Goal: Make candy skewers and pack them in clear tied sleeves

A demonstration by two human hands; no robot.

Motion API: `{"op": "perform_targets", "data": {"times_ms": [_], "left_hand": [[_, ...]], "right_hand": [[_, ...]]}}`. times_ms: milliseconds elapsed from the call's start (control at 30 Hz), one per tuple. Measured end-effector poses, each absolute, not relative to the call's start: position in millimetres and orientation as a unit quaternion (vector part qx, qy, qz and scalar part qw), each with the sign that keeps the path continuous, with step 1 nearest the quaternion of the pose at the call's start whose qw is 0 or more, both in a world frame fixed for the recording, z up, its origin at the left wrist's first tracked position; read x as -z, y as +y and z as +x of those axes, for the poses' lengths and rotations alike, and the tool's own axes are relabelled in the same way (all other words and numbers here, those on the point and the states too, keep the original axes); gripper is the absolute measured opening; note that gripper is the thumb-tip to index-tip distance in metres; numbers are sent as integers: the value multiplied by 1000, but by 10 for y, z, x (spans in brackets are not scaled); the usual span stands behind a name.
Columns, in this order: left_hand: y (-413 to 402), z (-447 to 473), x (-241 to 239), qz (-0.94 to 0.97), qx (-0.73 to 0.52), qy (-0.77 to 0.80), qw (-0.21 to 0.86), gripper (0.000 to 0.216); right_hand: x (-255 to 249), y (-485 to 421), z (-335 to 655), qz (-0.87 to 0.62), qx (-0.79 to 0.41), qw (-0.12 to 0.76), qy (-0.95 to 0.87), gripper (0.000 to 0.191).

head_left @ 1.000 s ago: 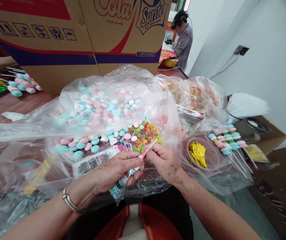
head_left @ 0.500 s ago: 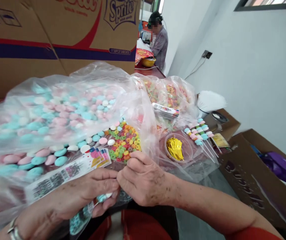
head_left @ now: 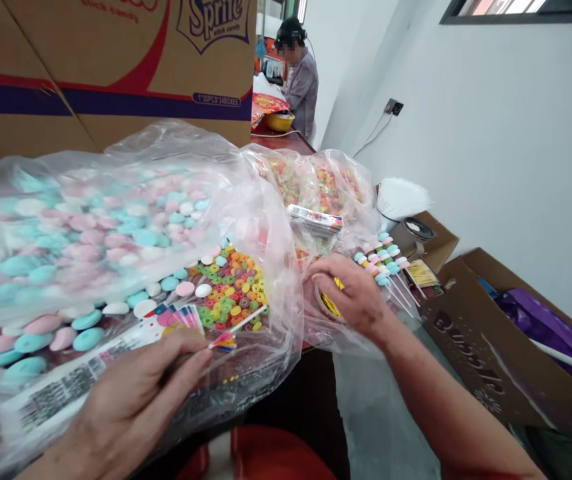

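Note:
My left hand [head_left: 139, 393] is closed around a wrapped candy stick [head_left: 236, 330] whose white stick end points right, over small ring candies [head_left: 229, 287]. My right hand [head_left: 353, 293] reaches into a clear bowl of gold twist ties [head_left: 330, 303], fingers curled over it; I cannot make out whether they grip a tie. A big clear bag of pink, blue and white disc candies [head_left: 91, 233] lies in front of me, with a strip of printed wrappers [head_left: 116, 340] on it.
A large cardboard box [head_left: 116, 60] stands behind the bags. Finished candy sticks [head_left: 383, 260] lie at the right, beside a bag of ring candies [head_left: 316, 183] and a white fan of sticks [head_left: 401, 197]. An open carton [head_left: 491, 360] sits lower right. Another person [head_left: 299, 73] works far back.
My right hand let go of the candy stick and moved right to the bowl of gold ties. The left hand keeps the stick. The view swung left.

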State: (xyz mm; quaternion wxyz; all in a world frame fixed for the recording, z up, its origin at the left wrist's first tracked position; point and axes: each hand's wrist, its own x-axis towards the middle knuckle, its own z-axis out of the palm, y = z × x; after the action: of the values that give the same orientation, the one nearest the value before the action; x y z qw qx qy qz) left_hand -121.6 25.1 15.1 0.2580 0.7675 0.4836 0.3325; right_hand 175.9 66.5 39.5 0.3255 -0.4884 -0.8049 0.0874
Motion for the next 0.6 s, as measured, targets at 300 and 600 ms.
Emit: {"op": "perform_targets", "data": {"times_ms": [300,600], "left_hand": [[184,-1175,-233,592,-348,572,449,28],[168,-1181,-224,567,-329,564,502,31]], "right_hand": [[64,964,2191,-437,78,29,-896,17],[-7,937,2246,-434,135,35,-890,18]]}}
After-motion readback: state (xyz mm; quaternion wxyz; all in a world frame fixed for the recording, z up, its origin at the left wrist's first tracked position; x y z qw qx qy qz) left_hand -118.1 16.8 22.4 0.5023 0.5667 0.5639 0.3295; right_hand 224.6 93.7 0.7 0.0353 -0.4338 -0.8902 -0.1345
